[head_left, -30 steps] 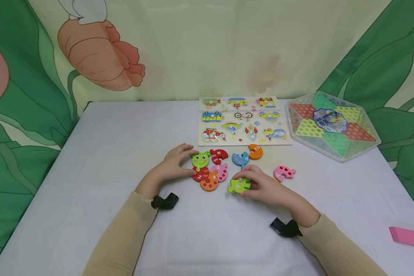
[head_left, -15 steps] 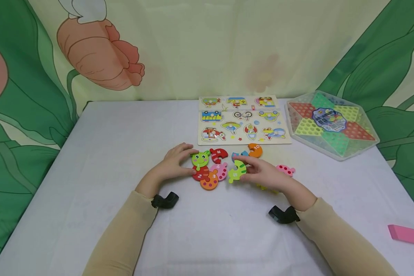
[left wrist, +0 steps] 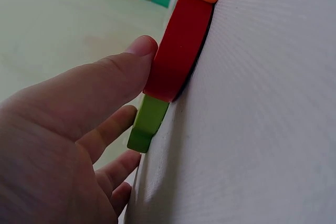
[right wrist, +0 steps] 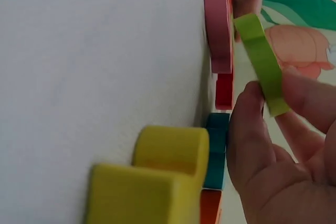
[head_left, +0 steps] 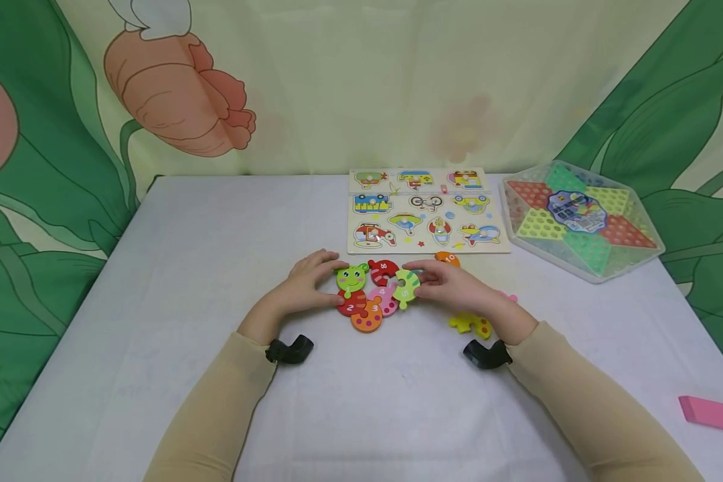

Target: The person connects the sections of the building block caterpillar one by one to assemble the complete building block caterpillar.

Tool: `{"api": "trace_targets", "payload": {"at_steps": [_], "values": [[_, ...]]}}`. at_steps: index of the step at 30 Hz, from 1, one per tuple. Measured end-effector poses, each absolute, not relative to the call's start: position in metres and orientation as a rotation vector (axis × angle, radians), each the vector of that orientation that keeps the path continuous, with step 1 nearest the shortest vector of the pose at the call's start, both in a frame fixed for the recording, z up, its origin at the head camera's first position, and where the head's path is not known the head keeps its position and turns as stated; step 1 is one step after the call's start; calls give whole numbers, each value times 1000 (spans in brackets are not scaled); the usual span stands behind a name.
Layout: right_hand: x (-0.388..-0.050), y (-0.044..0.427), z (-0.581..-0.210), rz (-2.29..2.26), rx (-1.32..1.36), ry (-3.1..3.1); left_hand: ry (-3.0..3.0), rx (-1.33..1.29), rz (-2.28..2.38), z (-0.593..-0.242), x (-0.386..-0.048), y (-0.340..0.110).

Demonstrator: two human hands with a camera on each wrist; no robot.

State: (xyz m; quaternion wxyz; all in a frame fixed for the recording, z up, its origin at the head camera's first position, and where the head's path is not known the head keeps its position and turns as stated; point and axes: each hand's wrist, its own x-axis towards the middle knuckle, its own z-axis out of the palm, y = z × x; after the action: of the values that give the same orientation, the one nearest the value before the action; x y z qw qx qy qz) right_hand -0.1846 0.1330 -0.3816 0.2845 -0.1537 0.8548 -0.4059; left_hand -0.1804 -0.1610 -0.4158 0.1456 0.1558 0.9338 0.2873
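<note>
The left hand (head_left: 304,284) rests around the left side of the green caterpillar head (head_left: 351,278) and the red piece 2 (head_left: 352,304); its thumb touches the red piece (left wrist: 178,45) in the left wrist view. The orange piece 3 (head_left: 367,317) and pink piece 4 (head_left: 385,299) continue the chain. Between thumb and fingers the right hand (head_left: 458,289) pinches the green piece 5 (head_left: 407,288), raised and tilted beside the pink piece; the right wrist view shows this green piece (right wrist: 262,64) off the cloth. The red piece 8 (head_left: 382,272) lies above the pink one.
A yellow piece (head_left: 471,325) lies below the right wrist, an orange piece 10 (head_left: 448,259) beyond the hand. The blue piece (right wrist: 216,150) is mostly hidden from the head view. Behind stand a vehicle puzzle board (head_left: 428,211) and hexagonal game box (head_left: 581,221); a pink block (head_left: 712,414) is far right.
The right hand has moved left and away from the body with green piece 5, turning it and bringing it beside the pink piece. The left hand has stayed in place.
</note>
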Motion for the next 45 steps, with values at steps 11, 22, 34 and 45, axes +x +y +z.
{"api": "trace_targets", "payload": {"at_steps": [11, 22, 34, 45], "values": [[-194, 128, -380, -1094, -444, 2267, 2687, 448, 830, -416, -180, -161], [-203, 122, -382, -1215, -427, 2071, 2686, 476, 833, -418, -181, -161], [-207, 123, -385, -1129, -447, 2157, 2688, 456, 839, -417, -180, -161], [-204, 118, -381, -937, -551, 2376, 2696, 458, 839, -418, -181, -161]]}}
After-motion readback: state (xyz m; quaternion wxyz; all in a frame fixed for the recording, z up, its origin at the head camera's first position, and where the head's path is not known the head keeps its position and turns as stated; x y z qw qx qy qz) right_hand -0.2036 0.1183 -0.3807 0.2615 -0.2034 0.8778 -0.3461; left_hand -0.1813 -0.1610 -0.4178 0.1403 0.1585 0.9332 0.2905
